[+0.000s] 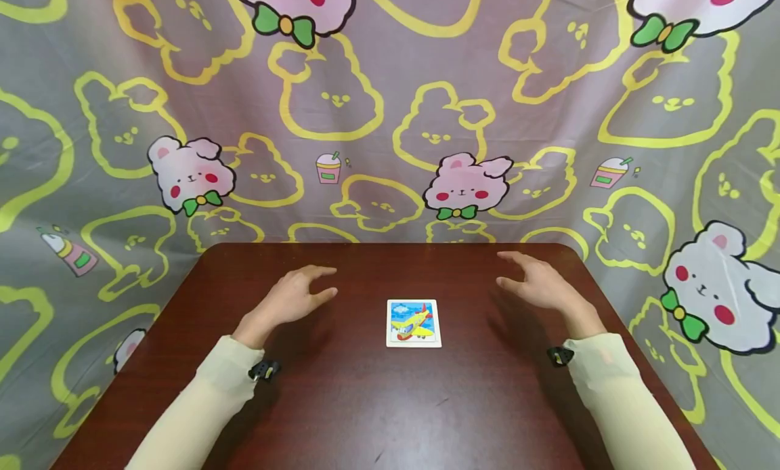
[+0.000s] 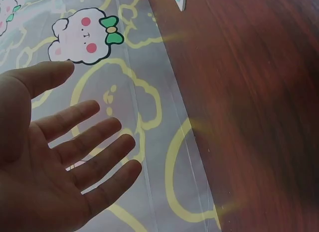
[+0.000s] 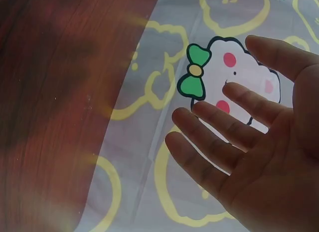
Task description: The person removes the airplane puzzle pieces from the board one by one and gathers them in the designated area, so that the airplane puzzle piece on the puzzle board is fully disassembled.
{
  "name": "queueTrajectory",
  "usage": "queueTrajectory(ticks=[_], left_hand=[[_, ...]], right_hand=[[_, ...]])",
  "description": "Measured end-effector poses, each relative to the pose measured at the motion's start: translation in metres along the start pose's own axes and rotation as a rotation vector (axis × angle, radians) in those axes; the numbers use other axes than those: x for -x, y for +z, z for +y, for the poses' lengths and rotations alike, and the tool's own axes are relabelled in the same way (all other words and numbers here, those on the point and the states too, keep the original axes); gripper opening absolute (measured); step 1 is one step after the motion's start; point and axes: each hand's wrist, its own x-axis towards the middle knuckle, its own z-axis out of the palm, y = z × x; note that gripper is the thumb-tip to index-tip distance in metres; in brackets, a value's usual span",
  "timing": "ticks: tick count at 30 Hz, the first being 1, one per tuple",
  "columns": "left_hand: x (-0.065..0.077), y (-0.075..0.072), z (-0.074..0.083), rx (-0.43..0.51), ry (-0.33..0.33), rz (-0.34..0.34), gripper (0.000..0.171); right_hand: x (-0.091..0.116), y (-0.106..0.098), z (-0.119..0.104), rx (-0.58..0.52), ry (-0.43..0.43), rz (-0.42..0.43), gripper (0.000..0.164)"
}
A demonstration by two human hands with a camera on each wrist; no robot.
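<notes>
A square picture puzzle [image 1: 413, 323] with a white border lies flat near the middle of the table; it shows a yellow and red airplane against a blue sky. To its left my left hand [image 1: 294, 296] hovers over the table, fingers extended and apart from the puzzle. On the other side my right hand [image 1: 544, 287] is also held up, holding nothing. In the left wrist view the palm and spread fingers of the left hand [image 2: 55, 147] show bare. The right hand [image 3: 259, 137] looks the same in the right wrist view, its fingers relaxed and separate.
The dark brown wooden table [image 1: 390, 402] has rounded far corners. Behind and beside it hangs a grey curtain [image 1: 390, 70] printed with yellow outlines and white bears with green bows. Both wrists wear black straps below pale sleeves [image 1: 213, 389].
</notes>
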Motion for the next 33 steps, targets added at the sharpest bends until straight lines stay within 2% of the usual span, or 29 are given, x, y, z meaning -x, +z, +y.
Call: queueTrajectory(ticks=[17,25,33], left_hand=[[0.002,0.009,0.008,0.072,0.051,0.016,0.046],[0.002,0.015,0.016,0.075,0.090,0.077,0.041],[0.002,0.025,0.019,0.077,0.099,0.090,0.039]], right_hand=[[-0.002,0.006,-0.005,-0.112,-0.015,0.013,0.053],[-0.002,0.011,-0.005,-0.158,-0.008,0.019,0.049],[-0.006,0.019,-0.003,-0.167,-0.023,0.036,0.044]])
